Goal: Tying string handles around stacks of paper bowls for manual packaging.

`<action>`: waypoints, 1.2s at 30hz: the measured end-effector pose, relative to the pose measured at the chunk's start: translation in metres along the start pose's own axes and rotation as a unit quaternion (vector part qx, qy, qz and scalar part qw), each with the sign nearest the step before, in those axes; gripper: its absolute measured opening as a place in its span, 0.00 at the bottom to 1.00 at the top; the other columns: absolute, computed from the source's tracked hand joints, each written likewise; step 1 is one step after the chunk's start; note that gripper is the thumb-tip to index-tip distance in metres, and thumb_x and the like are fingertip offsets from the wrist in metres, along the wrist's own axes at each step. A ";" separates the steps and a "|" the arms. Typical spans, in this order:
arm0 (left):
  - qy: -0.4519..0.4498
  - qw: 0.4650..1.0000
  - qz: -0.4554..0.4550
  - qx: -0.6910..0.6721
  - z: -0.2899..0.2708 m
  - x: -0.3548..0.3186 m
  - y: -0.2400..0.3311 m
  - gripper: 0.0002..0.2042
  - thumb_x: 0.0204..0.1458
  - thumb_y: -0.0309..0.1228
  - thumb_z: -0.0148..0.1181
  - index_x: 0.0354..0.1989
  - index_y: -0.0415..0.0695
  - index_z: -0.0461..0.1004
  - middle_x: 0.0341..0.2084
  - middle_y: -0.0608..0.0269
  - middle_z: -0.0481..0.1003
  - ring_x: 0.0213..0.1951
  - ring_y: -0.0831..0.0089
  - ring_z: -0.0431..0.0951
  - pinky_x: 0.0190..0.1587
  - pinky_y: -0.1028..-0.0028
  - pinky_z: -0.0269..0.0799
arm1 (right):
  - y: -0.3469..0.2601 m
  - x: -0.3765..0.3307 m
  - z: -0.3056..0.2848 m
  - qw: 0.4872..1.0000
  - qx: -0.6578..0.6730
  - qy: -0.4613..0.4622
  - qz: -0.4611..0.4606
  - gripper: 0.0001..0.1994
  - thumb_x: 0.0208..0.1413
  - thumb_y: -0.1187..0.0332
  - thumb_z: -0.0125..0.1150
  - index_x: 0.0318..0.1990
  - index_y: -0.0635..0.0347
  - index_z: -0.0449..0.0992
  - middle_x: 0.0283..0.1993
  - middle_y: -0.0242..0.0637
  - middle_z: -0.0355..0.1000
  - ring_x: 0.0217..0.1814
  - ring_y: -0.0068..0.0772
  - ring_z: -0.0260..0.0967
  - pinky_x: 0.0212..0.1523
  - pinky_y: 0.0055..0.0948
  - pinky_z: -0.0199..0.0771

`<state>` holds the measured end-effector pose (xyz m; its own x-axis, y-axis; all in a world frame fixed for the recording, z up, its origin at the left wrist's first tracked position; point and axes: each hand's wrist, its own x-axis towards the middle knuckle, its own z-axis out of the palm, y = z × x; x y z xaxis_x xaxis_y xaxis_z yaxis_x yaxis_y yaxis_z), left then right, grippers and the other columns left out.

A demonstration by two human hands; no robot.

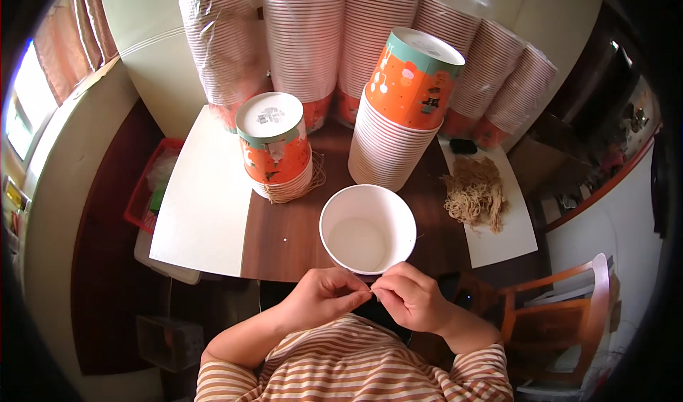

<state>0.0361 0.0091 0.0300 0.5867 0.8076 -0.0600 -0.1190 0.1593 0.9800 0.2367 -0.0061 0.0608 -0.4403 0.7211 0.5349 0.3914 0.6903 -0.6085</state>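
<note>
My left hand (pixel 321 301) and my right hand (pixel 414 299) meet just in front of the near rim of a white paper bucket (pixel 366 228). Both are closed in a pinch, fingertips almost touching. Something tiny and thin may be between them, too small to name. The bucket stands open side up near the table's front edge, and its inside looks bare. Behind it to the right rises a tall stack of nested buckets (pixel 395 128), upside down, the top one orange and green. At the left, a shorter upside-down stack (pixel 274 156) has loose tan strings (pixel 311 180) around its lower right side.
A tangled heap of tan string (pixel 478 194) lies on the table's right white part, with a small black object (pixel 463 146) behind it. Several tall plastic-wrapped bucket stacks (pixel 304 46) line the back. A red crate (pixel 146 188) is at the left, a wooden chair (pixel 562 316) at the right.
</note>
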 end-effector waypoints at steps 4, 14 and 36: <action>0.020 0.995 0.056 0.078 0.005 -0.007 0.007 0.03 0.51 0.23 0.61 0.31 0.37 0.77 0.24 0.64 0.75 0.27 0.81 0.73 0.29 0.79 0.69 | -0.006 -0.009 0.004 0.999 0.032 0.008 0.031 0.09 0.48 0.82 0.61 0.37 0.63 0.73 0.29 0.38 0.69 0.25 0.32 0.70 0.24 0.26 0.71; 0.045 0.916 0.257 0.306 0.002 -0.014 0.020 0.06 0.44 0.20 0.62 0.32 0.37 0.76 0.27 0.60 0.74 0.26 0.69 0.74 0.28 0.74 0.70 | 0.001 0.002 -0.003 0.987 -0.106 -0.041 -0.110 0.10 0.42 0.78 0.63 0.34 0.63 0.73 0.28 0.35 0.65 0.22 0.31 0.68 0.21 0.27 0.70; 0.209 0.879 0.156 0.400 -0.093 0.057 -0.009 0.06 0.48 0.22 0.59 0.35 0.36 0.77 0.31 0.55 0.76 0.30 0.63 0.78 0.33 0.73 0.73 | 0.104 0.083 0.047 0.973 0.073 -0.060 0.209 0.05 0.46 0.73 0.59 0.24 0.65 0.74 0.24 0.41 0.71 0.24 0.33 0.69 0.27 0.31 0.69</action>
<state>-0.0040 0.1065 0.0006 0.2605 0.9055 0.3348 0.4765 -0.4222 0.7712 0.2023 0.1232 0.0142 -0.3621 0.9192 0.1547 0.4414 0.3153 -0.8401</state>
